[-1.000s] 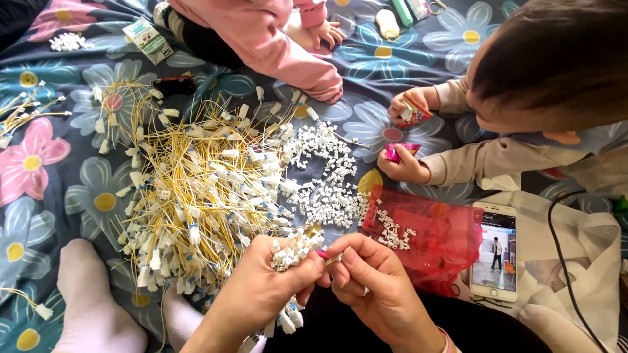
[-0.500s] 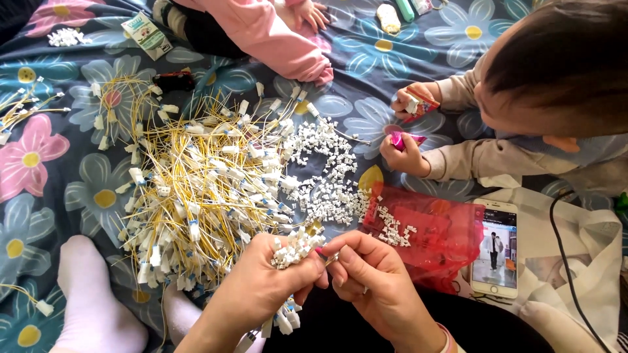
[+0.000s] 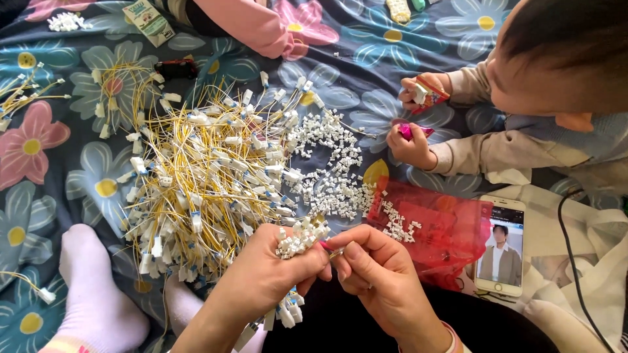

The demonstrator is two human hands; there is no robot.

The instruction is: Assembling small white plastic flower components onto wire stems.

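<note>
Moved: our hands barely shifted since earlier.
Left hand (image 3: 268, 278): we grip a bundle of white connectors (image 3: 299, 236).
Right hand (image 3: 379, 274): we pinch one piece.
Left: most of the yellow wires (image 3: 203, 176) and loose connectors (image 3: 330, 173) remain.

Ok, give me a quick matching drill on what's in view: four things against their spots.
Things:
1. Left hand
2. Phone
3. Red bag
4. Carton

Spots:
A. top left on the blanket
B. under a few loose white connectors
C. gripping a bunch of white connectors
D. far right, screen lit

Pairs: 1-C, 2-D, 3-B, 4-A
</note>
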